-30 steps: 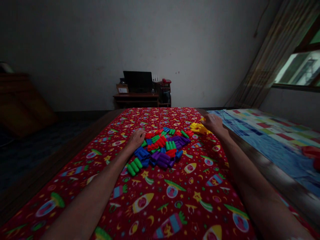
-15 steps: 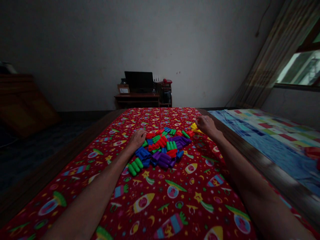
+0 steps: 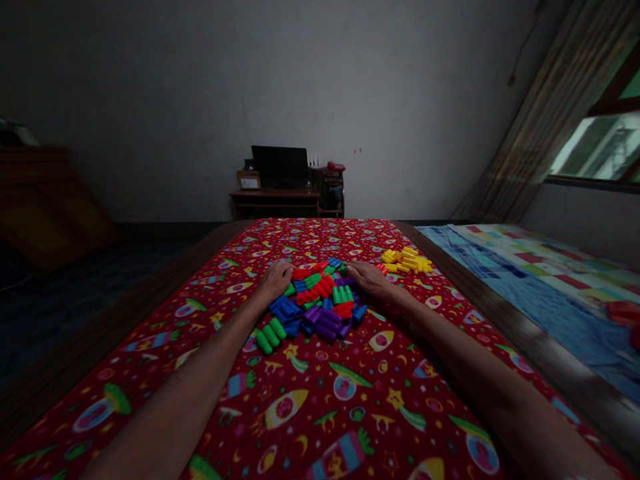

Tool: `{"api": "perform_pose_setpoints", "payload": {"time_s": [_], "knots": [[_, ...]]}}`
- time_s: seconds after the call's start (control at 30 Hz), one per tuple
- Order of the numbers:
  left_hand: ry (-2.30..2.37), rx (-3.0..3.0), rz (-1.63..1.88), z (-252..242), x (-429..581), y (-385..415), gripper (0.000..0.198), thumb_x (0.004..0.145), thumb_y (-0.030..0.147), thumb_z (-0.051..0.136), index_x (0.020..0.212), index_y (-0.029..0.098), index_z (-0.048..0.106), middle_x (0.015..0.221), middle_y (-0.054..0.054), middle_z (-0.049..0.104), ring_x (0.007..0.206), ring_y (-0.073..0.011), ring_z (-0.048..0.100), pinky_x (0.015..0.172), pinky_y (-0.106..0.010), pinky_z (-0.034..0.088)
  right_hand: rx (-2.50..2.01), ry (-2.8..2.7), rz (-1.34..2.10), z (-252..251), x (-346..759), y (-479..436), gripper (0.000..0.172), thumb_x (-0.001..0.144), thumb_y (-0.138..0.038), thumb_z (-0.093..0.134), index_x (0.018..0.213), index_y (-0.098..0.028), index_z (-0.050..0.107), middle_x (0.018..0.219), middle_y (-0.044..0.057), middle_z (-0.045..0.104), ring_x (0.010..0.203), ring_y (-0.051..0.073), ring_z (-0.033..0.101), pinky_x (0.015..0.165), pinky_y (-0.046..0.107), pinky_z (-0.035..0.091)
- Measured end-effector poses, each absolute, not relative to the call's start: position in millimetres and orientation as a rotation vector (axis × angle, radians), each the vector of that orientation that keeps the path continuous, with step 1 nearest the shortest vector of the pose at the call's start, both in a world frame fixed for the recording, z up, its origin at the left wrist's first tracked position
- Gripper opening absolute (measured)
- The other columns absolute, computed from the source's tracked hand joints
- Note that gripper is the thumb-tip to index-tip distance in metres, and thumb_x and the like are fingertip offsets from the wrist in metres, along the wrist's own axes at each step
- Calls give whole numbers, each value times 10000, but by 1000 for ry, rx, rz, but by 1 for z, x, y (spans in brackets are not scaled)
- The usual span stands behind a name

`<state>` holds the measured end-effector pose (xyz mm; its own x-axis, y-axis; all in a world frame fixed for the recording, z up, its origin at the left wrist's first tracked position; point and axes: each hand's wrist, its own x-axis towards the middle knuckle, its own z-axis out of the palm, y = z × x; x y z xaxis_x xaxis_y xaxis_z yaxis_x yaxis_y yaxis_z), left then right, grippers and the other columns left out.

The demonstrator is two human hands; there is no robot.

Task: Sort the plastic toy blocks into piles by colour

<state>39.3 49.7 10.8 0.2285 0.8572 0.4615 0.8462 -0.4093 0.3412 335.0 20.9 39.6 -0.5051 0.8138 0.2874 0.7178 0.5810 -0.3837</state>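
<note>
A heap of plastic building blocks [image 3: 320,300] in red, green, blue and purple lies on a red patterned bedspread [image 3: 320,400]. My left hand [image 3: 275,279] rests on the heap's left edge with its fingers curled over blocks; what they hold, if anything, is hidden. My right hand [image 3: 367,277] lies flat on the heap's right side, fingers stretched out over the purple and green pieces. A separate cluster of yellow blocks [image 3: 406,260] sits on the spread to the far right, apart from my right hand.
A dark wooden bed edge [image 3: 500,313] runs along the right, with a chequered blue mat [image 3: 540,280] beyond it. A low desk with a monitor [image 3: 280,167] stands against the far wall. A curtain and window [image 3: 600,140] are at right, dark floor at left.
My right hand has left the yellow blocks at the far right and moved left onto the mixed heap. The yellow cluster now lies uncovered. My left hand has stayed put.
</note>
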Motion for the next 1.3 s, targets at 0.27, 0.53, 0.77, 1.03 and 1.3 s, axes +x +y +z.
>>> {"api": "perform_pose_setpoints", "payload": {"time_s": [0.27,0.53,0.77,1.03,1.3], "knots": [[1694,2404,946,11,38,48,347,849,306,367,903,176,685,1021,-94,705,1013,-227,623,968,-366,471,-1250,-2232,217,61,330,11,426,1007,-363,251,1121,-177,617,1129,93,662,1029,169,592,889,261,414],[1716,2265,951,18,42,42,421,876,319,331,1034,168,691,1112,-88,704,1082,-229,616,988,-368,458,-1495,-2141,318,46,337,20,559,1003,-417,154,878,-167,638,828,53,666,781,166,603,707,248,429],[1512,2197,934,24,48,37,558,925,417,229,1230,163,622,1231,-70,668,1200,-218,571,1046,-346,407,-1095,-2311,414,46,296,0,423,848,-266,542,1257,-166,587,1233,120,623,1099,239,577,963,360,416],[1479,2165,819,33,45,31,531,886,516,334,1088,209,717,1053,-29,742,1026,-242,640,913,-315,484,-918,-2371,887,56,299,4,598,782,-91,480,1374,-165,504,1205,66,659,1007,196,628,855,304,490],[1458,2189,837,31,46,31,544,872,514,329,1083,207,725,1123,-23,721,1054,-241,635,922,-309,477,-1522,-2158,480,61,335,28,393,777,-102,505,1100,-164,721,1020,72,740,909,198,684,798,267,506]]}}
